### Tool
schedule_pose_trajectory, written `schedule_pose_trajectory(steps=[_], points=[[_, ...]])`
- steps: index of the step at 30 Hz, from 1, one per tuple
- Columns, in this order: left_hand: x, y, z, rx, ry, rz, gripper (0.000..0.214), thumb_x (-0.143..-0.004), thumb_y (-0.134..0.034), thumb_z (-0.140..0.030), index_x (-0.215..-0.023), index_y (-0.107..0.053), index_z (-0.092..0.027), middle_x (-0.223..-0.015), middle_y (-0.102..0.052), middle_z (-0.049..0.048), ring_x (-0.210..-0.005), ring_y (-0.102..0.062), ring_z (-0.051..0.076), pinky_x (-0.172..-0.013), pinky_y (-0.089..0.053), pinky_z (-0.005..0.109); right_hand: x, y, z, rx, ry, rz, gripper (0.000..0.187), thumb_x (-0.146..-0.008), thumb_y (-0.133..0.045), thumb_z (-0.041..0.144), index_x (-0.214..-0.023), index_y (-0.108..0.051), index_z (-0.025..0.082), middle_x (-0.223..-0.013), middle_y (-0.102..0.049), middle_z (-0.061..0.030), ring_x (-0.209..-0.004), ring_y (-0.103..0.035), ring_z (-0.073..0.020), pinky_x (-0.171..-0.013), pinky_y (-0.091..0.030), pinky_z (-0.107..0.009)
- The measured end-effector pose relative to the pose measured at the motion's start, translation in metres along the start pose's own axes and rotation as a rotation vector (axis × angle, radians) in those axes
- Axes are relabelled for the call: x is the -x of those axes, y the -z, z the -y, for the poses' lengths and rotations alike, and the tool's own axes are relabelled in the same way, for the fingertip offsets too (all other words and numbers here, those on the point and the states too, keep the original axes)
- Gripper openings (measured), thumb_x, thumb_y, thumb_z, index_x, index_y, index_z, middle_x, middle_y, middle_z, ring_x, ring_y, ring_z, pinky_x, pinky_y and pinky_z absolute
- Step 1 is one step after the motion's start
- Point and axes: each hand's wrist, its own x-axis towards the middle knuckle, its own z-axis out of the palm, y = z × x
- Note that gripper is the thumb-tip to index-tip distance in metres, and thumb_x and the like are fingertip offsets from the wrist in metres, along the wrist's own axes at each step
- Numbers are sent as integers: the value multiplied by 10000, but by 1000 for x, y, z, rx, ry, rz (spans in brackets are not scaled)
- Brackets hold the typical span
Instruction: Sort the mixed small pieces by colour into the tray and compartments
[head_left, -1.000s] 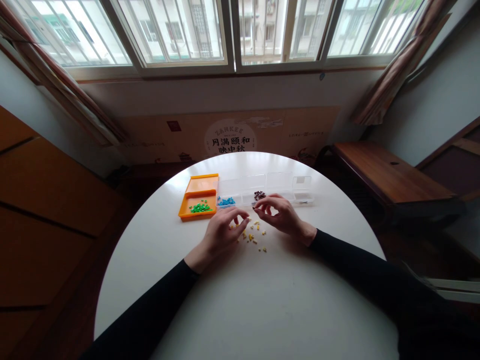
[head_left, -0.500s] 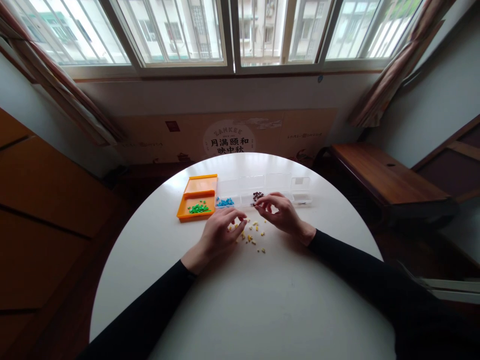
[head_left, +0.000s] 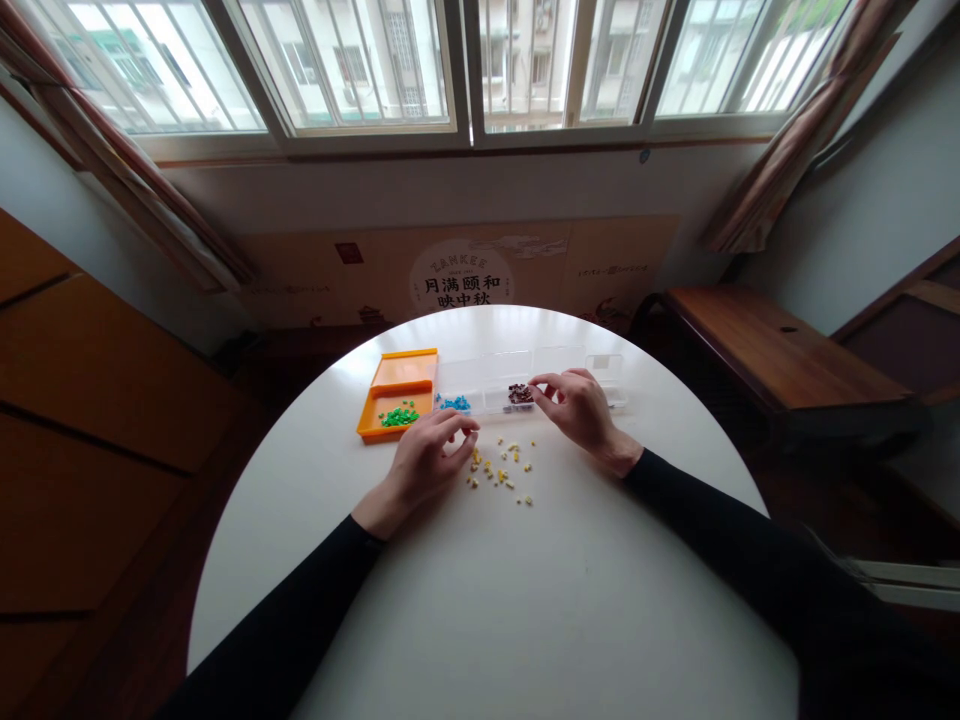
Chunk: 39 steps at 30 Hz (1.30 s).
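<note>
My left hand (head_left: 424, 458) hovers over the table left of a loose scatter of small yellow and white pieces (head_left: 501, 474). Its thumb and forefinger curl close together, and anything between them is too small to make out. At the clear plastic box, my right hand (head_left: 585, 408) brings thumb and forefinger together at the right edge of a pile of tiny dark brown pieces (head_left: 519, 395). What those fingertips hold, if anything, I cannot tell. Blue pieces (head_left: 453, 403) lie in the box's left compartment. Green pieces (head_left: 400, 415) lie in an orange tray (head_left: 371, 432).
The clear compartment box (head_left: 491, 366) stands with its lid open along the far part of the round white table (head_left: 555, 600). Beyond the table are a printed carton (head_left: 300, 265) and a window wall. At right stands a wooden bench (head_left: 780, 340).
My right hand has shifted slightly right, uncovering more of the brown pile. My left hand has drawn back left, so more of the yellow pieces show.
</note>
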Motion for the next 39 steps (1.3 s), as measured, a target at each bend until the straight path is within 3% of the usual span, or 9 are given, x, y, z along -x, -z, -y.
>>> schedule_pose_trajectory(steps=[4,10,16,22,30,39], points=[[2,4,8,60,-10,43,98,-1021,-673,-220,-1016,-771,-223,-940,-736,34,-764,-630,159,-756,-518,286,8,9,5,-121,77,99,107,-1046,-709,284,-1043,-810,252,-755,-764,32,-605,-631,-147,-923,-511,-365],[4,15,12,109,-45,132,93,-1010,-679,-212,-1021,-771,-215,-927,-712,36,-716,-589,137,-692,-494,262,20,15,14,-227,342,295,99,-998,-701,187,-1020,-774,249,-772,-759,32,-720,-703,-161,-932,-507,-353],[3,16,11,66,-98,156,140,-910,-705,-151,-1006,-775,-225,-919,-709,38,-800,-636,170,-716,-510,269,21,16,23,-249,329,388,142,-967,-743,207,-1101,-767,248,-840,-759,5,-848,-719,-197,-991,-511,-380],[3,14,10,58,-120,154,130,-910,-694,-151,-982,-771,-226,-933,-713,41,-828,-663,179,-749,-532,282,21,12,20,-203,344,415,52,-1013,-730,242,-1023,-781,248,-855,-734,-8,-857,-690,-196,-984,-494,-371],[2,14,10,52,-133,158,118,-920,-692,-145,-955,-764,-232,-942,-725,37,-837,-682,180,-771,-549,284,22,5,16,-202,356,406,113,-1040,-741,303,-948,-741,238,-870,-759,-4,-865,-701,-194,-956,-484,-360],[3,14,8,13,-117,124,58,-955,-725,-205,-980,-767,-236,-966,-743,40,-817,-681,174,-722,-534,275,20,9,19,-377,245,299,99,-1096,-695,299,-1050,-760,239,-925,-809,-10,-823,-735,-175,-959,-540,-375]])
